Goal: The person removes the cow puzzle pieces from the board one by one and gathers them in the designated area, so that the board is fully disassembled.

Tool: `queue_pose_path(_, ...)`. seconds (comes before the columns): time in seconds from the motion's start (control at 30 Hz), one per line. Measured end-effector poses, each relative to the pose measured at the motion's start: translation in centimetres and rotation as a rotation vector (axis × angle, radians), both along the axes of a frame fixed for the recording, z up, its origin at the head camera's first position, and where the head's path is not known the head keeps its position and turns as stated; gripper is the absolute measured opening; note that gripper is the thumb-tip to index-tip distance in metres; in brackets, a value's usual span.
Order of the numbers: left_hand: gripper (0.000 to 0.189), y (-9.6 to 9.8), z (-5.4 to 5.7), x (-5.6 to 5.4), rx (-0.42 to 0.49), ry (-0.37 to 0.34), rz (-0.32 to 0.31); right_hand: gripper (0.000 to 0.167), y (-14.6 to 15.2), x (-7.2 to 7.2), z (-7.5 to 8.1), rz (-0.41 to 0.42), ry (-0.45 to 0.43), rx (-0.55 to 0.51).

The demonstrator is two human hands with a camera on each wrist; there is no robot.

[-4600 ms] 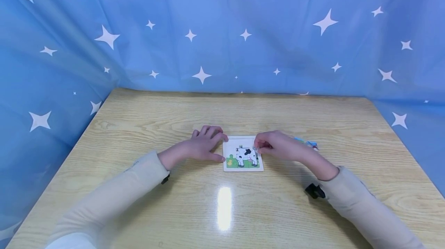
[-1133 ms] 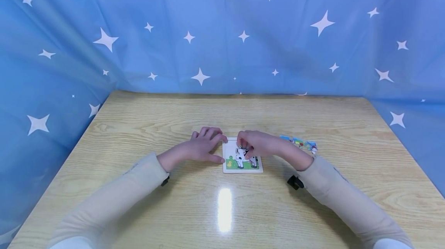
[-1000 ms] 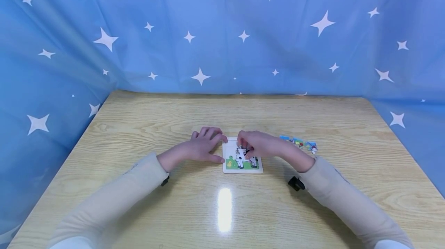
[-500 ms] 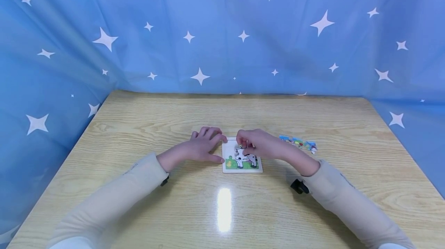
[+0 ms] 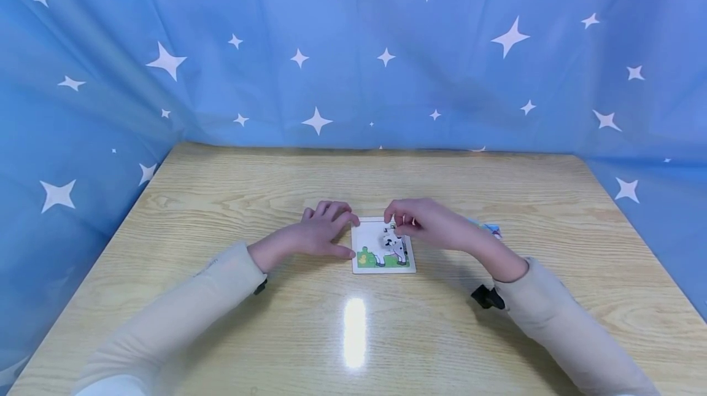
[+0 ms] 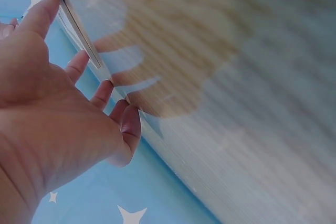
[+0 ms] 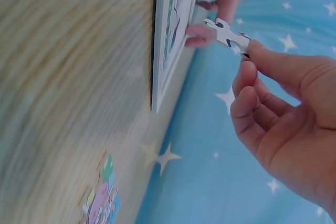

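Note:
A small square jigsaw puzzle with a white tray (image 5: 363, 231) lies flat on the table, showing part of a cow on green ground with a yellow duck. My left hand (image 5: 317, 236) is at the tray's left side, fingers spread, with thumb and index fingertip right at its edge. Between thumb and index finger, my right hand (image 5: 436, 224) pinches a white puzzle piece with black markings (image 7: 226, 32), raised over the right half of the tray. The piece is tilted in the right wrist view. Along the bottom, green pieces and the cow's legs sit inside the tray.
Several loose, brightly coloured puzzle pieces (image 7: 102, 198) lie on the table to the right, partly hidden behind the right wrist in the head view. The wooden table (image 5: 248, 347) is backed by a blue star-patterned cloth (image 5: 353, 77).
The right hand was bent low over the cow picture; it has lifted slightly up and to the right, with the piece now pinched above the tray. The left hand stays put.

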State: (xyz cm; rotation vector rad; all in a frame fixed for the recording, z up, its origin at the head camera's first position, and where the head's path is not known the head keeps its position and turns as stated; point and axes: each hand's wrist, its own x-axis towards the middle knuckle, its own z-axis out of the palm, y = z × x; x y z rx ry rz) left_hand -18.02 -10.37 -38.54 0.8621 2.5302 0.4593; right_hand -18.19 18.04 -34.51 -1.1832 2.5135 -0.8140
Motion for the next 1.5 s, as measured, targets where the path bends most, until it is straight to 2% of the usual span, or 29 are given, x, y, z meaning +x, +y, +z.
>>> queue_pose_path(0.37,0.062,-0.4,-0.2,-0.4,0.029,-0.019,-0.025,0.016,3.0,-0.1,0.3,-0.061,0.000,-0.017)
queue_pose_path(0.63,0.061,-0.6,-0.1,-0.4,0.055,-0.037,-0.023,0.014,5.5,-0.1,0.2,-0.096,-0.062,-0.057)
queue_pose_path(1.07,0.061,-0.5,-0.3,-0.4,0.047,-0.063,-0.031,0.016,8.6,0.7,-0.3,-0.157,-0.044,-0.077)
queue_pose_path(1.33,0.061,-0.4,0.0,-0.2,0.058,-0.053,-0.034,0.018,10.3,0.9,-0.7,-0.174,-0.026,-0.062)
queue_pose_path(1.5,0.062,-0.6,0.0,-0.2,0.055,-0.042,-0.036,0.019,11.1,0.9,-0.8,-0.154,-0.018,-0.063)
